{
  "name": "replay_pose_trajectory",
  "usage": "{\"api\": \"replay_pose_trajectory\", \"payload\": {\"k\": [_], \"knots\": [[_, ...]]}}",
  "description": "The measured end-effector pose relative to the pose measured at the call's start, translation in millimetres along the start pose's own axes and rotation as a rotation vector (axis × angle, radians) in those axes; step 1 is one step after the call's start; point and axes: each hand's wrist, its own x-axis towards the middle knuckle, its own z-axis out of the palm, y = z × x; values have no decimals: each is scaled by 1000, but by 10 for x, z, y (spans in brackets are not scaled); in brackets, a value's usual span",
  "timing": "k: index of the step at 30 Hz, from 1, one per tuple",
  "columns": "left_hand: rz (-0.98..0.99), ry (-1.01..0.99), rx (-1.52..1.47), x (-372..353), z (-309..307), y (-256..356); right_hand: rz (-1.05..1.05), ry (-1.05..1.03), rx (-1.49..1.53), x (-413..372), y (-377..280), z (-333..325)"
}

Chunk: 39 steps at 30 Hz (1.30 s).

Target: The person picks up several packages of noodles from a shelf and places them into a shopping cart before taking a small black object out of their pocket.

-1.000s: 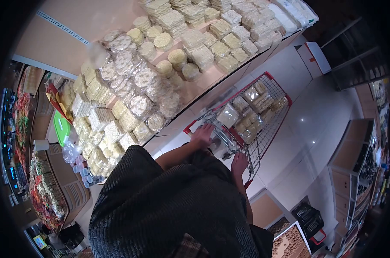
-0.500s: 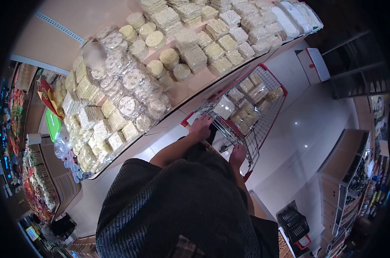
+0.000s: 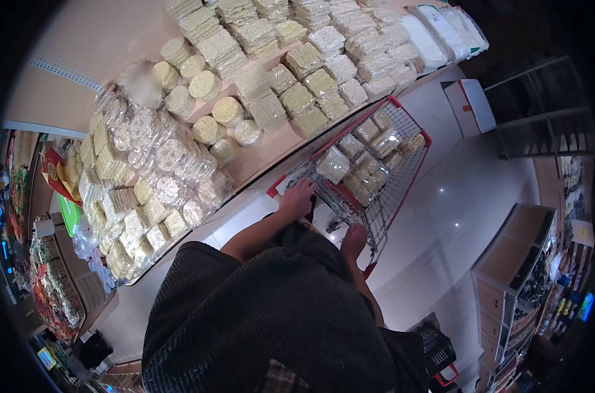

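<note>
My left hand (image 3: pixel 299 198) is closed on the handle of a wire shopping cart (image 3: pixel 407 167) with red trim, near the red end beside the display. On the handle's other side, my right hand (image 3: pixel 354 241) grips too, its fingers partly hidden from above. Inside the cart lie several clear-wrapped packs of pale dried noodles (image 3: pixel 365 178), with a flatter wrapped pack (image 3: pixel 333 165) closest to the handle.
Along the left runs a display counter (image 3: pixel 261 154) stacked with square blocks (image 3: pixel 220 52) and round cakes (image 3: pixel 228 111) of dried noodles. White bags (image 3: pixel 423 40) lie at its far end. A white box (image 3: pixel 476 106) stands ahead; a black basket (image 3: pixel 436 347) is behind at right, near a wooden cabinet (image 3: pixel 511 252).
The noodle display and the floor have shifted a little leftward in view. My hands keep their hold on the cart, which sits slightly further left in view.
</note>
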Motion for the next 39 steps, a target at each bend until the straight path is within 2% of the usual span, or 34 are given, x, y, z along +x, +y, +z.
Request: {"api": "replay_pose_trajectory", "payload": {"k": [10, 13, 16, 19, 25, 28, 31, 34, 36, 37, 39], "knots": [[21, -94, -49, 816, -38, 227, 46, -10, 19, 685, 325, 2], [141, 4, 97, 1035, 106, 202, 27, 17, 24, 884, 419, -25], [178, 38, 175, 1217, 185, 273, 26, 34, 49, 1031, 517, -63], [156, -15, 212, 1420, 205, 356, 21, 44, 46, 1219, 619, -86], [172, -18, 160, 1703, 254, 425, -13, 76, 54, 1474, 824, -68], [155, -32, 61, 1823, 283, 413, 2, 26, 22, 1615, 909, -26], [111, -10, -163, 1968, 275, 378, 8, 11, -6, 1628, 961, -61], [181, 268, -449, 2225, 89, 197, 14, 8, -7, 1648, 992, -81], [138, 303, -212, 2394, -554, -29, 14, 26, -3, 1671, 1071, -29], [117, 439, -109, 2432, -895, -156, 9, 20, 1, 1677, 1075, -39], [-68, 523, 60, 2627, -1470, -595, 10, 7, 11, 1700, 1067, -85]]}}
